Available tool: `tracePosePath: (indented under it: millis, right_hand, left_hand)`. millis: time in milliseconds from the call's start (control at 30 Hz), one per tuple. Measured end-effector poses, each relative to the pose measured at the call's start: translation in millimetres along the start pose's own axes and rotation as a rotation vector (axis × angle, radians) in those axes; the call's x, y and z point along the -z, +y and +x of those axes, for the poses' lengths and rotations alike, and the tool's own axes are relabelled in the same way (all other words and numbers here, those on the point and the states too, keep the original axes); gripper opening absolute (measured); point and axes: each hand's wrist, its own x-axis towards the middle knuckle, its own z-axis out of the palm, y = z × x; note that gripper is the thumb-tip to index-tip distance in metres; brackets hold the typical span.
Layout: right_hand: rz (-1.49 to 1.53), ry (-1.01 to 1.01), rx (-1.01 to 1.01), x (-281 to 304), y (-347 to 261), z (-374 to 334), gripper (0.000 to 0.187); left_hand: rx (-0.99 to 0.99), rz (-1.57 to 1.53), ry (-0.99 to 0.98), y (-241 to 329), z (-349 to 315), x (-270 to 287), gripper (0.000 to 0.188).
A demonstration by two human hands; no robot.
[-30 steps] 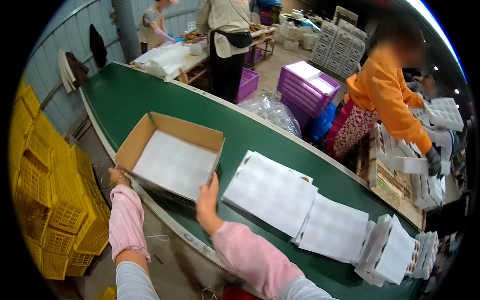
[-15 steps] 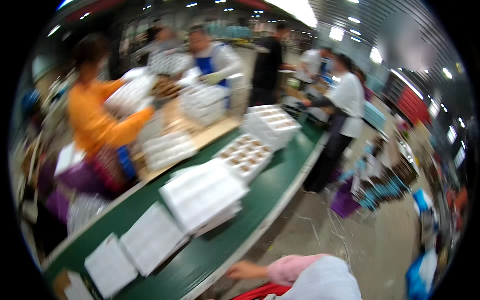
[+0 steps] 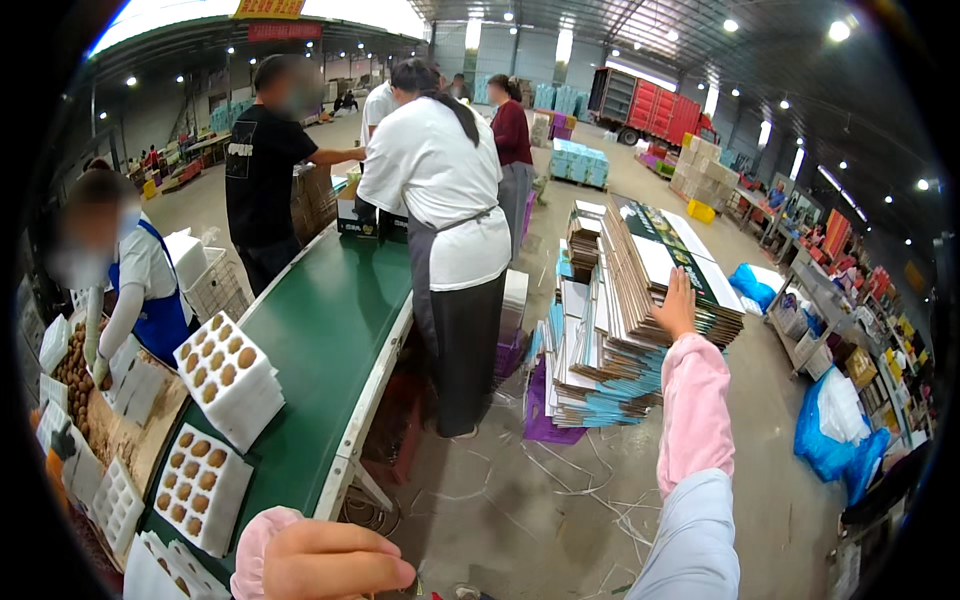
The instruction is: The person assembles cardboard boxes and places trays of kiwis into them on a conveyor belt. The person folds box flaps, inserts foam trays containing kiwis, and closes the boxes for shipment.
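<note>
On printed flattened cartons (image 3: 628,302), right hand (image 3: 677,308) lies unclasped; left hand (image 3: 328,562) curls, grip unclear

A packing warehouse – a red truck (image 3: 655,108) at upper right, under a metal roof (image 3: 770,50); a green belt (image 3: 330,305) left of centre; stacked flat cartons (image 3: 622,295) right of centre.

Pink cuffs (image 3: 695,405) over pale sleeves (image 3: 688,540)
</note>
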Motion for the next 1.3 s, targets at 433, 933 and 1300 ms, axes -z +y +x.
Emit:
tracePosePath:
  millis: [433,933,1300]
  right_hand:
    - [0.372,0.536,0.587,165.0,-1.8,-78.1,0.022]
    - [1.696,-1.060,0.374,161.6,-160.4,-40.3,0.052]
    - [1.738,-1.826,-0.293,-44.9,-399.6,-356.4,0.015]
  left_hand:
    - [0.329,0.403,-0.457,-128.0,-8.0,-57.5,0.051]
    - [1.446,0.234,0.552,24.9,-142.0,157.2,0.018]
    - [2.058,0.522,-0.371,410.0,-142.7,253.2,0.087]
